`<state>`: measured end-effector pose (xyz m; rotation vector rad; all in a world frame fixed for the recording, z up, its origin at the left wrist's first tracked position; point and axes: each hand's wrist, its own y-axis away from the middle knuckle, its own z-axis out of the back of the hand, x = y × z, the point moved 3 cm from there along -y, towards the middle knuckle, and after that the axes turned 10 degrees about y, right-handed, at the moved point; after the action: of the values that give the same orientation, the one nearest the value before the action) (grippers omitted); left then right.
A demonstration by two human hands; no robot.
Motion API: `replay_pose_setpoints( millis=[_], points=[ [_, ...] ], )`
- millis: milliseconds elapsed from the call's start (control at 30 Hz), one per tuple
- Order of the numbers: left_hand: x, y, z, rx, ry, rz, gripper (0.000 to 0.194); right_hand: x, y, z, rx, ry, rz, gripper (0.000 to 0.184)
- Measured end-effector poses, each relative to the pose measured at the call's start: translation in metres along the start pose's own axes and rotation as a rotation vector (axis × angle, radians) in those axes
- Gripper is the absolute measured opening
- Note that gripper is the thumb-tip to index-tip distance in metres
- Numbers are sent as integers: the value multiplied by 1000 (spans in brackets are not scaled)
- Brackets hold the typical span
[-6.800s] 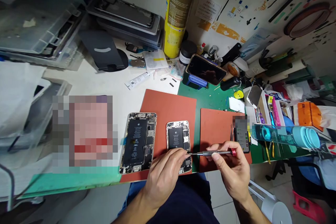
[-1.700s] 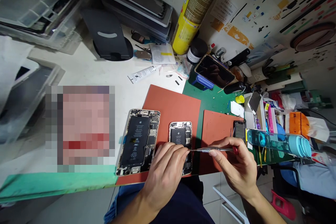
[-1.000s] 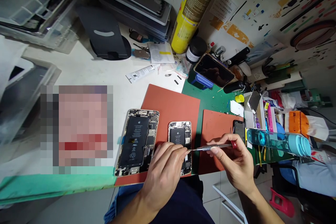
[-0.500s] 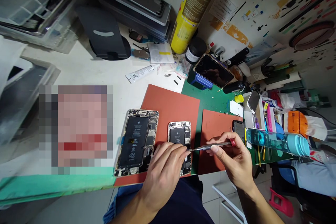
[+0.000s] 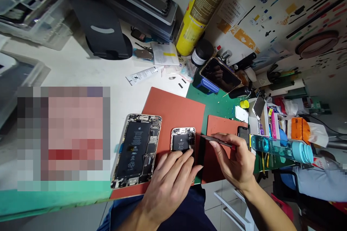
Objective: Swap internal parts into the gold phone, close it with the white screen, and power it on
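The battery of the small opened phone [image 5: 183, 138] bears a pale apple logo above lines of print too fine to read. The large opened phone [image 5: 137, 149] shows the same logo, more tiny print and a round emblem lower on its battery. On the wall [image 5: 248, 25] are a square code, a printed notice, and handwriting that is hard to make out. The spray can [image 5: 196, 11] has dense, unreadable label text, and the print on the white tube [image 5: 143, 75] is too small to read. The small phone lies on the left red mat [image 5: 173, 108], directly in front of the person; the large one is to its left, partly on the same mat. The left hand [image 5: 170, 184] covers the small phone's lower part, its fingers bent and spread, index fingertip on the phone and thumb held apart. The right hand [image 5: 234, 155] pinches a slim screwdriver [image 5: 215, 139] between thumb and fingers, its tip pointing towards the small phone's upper right edge; whether they touch cannot be told. Behind are a black stand [image 5: 104, 32], a black jar [image 5: 202, 52] and a dark-screened phone [image 5: 221, 74] leaning on a blue holder [image 5: 207, 85]. A blue bottle [image 5: 282, 148] lies across the right side, near another phone [image 5: 243, 131], which the right hand partly hides. A blurred patch [image 5: 76, 133] conceals whatever is left of the large phone.
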<state>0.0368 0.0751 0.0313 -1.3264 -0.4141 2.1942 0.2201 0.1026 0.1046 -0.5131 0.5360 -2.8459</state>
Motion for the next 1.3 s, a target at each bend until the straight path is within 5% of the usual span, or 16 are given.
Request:
replay_pose_setpoints(
  millis=[767,1100,1300],
  points=[
    [2,-2,-1,18,20,49,12,-3,-6,-10,83,-8,12,29],
    [2,-2,-2,4,32,46,11,11,-30,-9,96,209,332,23],
    [1,-1,-2,8,18,49,11,9,-36,-14,91,199,342,19]
  ],
)
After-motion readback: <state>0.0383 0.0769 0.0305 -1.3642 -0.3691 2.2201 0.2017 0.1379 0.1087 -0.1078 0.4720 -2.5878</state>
